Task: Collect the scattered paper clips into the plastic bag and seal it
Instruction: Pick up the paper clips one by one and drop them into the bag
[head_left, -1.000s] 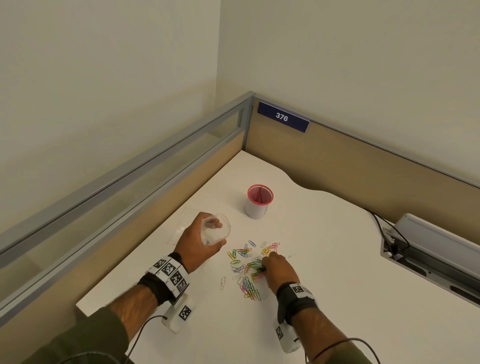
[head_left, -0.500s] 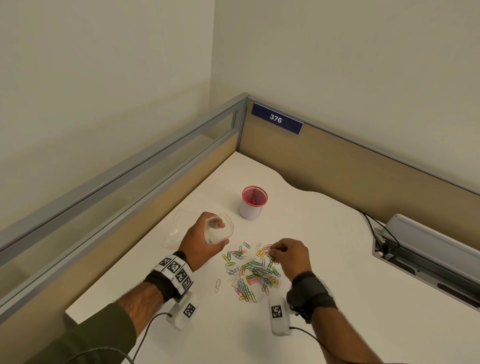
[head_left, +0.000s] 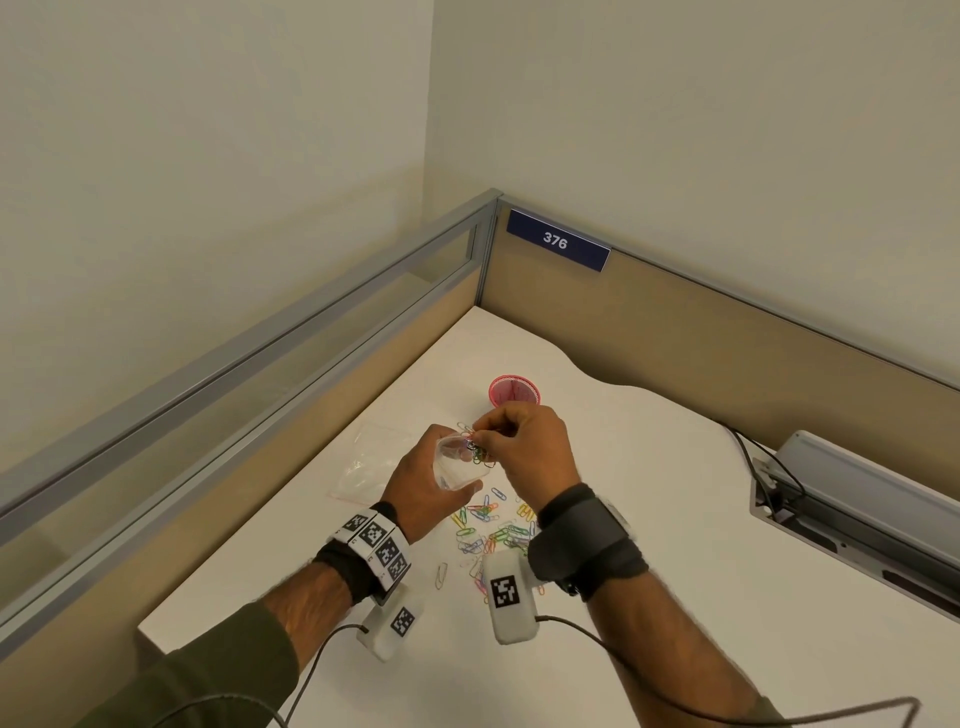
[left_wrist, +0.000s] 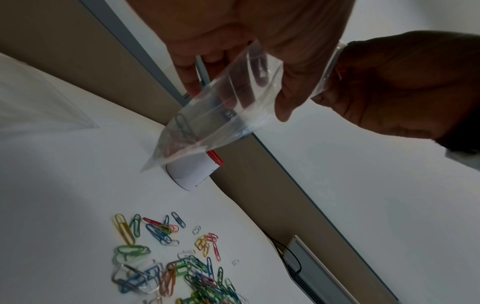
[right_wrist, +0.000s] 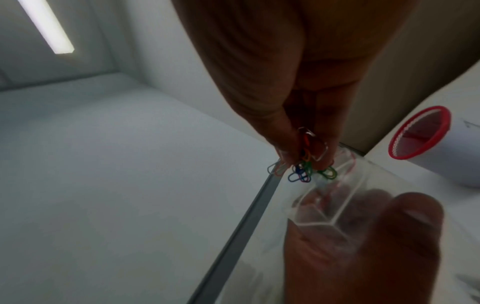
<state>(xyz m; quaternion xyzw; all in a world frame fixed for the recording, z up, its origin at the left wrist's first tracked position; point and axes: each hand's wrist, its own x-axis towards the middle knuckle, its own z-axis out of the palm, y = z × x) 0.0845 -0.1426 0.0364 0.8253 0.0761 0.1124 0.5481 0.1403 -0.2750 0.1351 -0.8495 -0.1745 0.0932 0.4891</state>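
My left hand (head_left: 421, 486) holds a small clear plastic bag (head_left: 457, 467) above the white desk, mouth spread open; the bag (left_wrist: 221, 115) hangs from the fingers in the left wrist view, with a few clips inside. My right hand (head_left: 519, 441) pinches a bunch of coloured paper clips (right_wrist: 303, 164) right at the mouth of the bag (right_wrist: 330, 203). The bunch of clips (head_left: 479, 451) shows between both hands. Many loose coloured paper clips (head_left: 493, 530) lie scattered on the desk below my hands; this pile of clips (left_wrist: 176, 261) fills the bottom of the left wrist view.
A white cup with a red rim (head_left: 514, 392) stands just beyond my hands. A second flat clear bag (head_left: 363, 467) lies on the desk to the left. Partition walls (head_left: 675, 338) close the back and left. A grey cable tray (head_left: 852, 514) sits at the right.
My right hand lifted off the pile with a bunch of clips and moved up and left to the bag's mouth. The left hand kept holding the bag.
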